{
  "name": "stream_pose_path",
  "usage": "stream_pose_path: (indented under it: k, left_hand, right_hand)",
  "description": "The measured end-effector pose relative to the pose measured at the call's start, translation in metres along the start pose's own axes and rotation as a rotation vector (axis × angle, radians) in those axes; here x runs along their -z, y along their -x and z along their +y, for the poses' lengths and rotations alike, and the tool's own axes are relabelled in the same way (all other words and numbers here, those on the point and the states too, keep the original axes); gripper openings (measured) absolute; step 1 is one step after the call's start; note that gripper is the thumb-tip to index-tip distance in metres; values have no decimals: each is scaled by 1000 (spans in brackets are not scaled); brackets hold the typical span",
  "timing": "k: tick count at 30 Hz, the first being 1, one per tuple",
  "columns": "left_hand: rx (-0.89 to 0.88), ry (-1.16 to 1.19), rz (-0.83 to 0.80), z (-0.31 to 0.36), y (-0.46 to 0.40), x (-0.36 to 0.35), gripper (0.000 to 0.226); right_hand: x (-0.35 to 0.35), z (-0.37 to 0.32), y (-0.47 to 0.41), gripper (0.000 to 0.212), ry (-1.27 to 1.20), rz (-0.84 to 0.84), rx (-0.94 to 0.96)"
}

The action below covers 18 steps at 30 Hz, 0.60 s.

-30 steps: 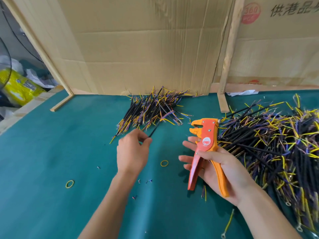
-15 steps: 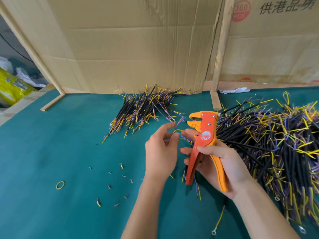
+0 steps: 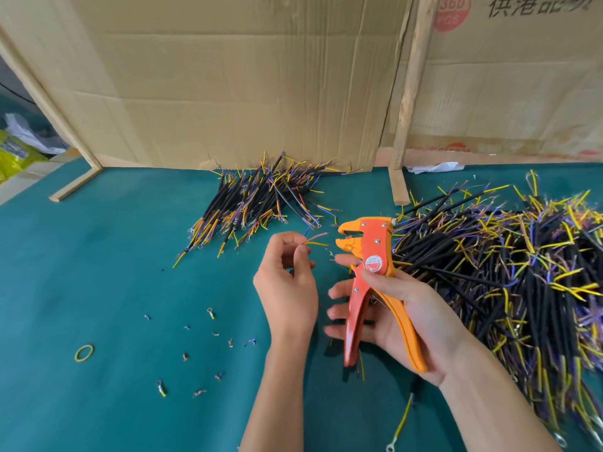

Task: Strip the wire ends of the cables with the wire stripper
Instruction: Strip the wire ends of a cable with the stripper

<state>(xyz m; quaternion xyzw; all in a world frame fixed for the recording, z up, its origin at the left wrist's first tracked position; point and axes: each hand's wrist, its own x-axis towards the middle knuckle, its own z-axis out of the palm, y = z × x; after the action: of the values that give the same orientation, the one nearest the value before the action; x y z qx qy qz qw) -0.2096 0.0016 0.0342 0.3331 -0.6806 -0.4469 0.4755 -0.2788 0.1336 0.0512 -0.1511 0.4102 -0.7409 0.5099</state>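
Observation:
My right hand [image 3: 408, 314] grips the orange wire stripper [image 3: 372, 275] by its handles, jaws up and pointing left. My left hand [image 3: 287, 282] pinches a cable whose thin yellow and pink wire ends [image 3: 315, 240] stick out to the right, a short gap from the stripper's jaws. The cable's black body is hidden behind my left hand. A small pile of black cables [image 3: 261, 197] with coloured ends lies at the back of the green table [image 3: 98, 272]. A much larger heap of cables [image 3: 522, 272] fills the right side.
Cardboard sheets [image 3: 244, 76] and wooden posts [image 3: 404, 125] wall off the back. Several snipped insulation bits [image 3: 212, 347] and a yellow rubber band [image 3: 84, 352] lie on the mat at front left. A loose yellow wire with a ring terminal [image 3: 399, 425] lies near my right forearm.
My left hand came away from the small pile with a cable and moved right, bringing its wire ends up beside the stripper's jaws. The right hand kept its grip on the stripper.

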Motion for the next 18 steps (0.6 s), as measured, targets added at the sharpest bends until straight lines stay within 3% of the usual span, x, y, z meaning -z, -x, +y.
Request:
stream_pose_path:
  k: [8,18]
  left_hand:
    - [-60,-12,-47,-4,0,-2,25]
    - [-81,9,-98,-2,2,-4,25]
  right_hand:
    - [0,4,1,48,100,-38,18]
    - [-9,7,0,32,45,-13,10]
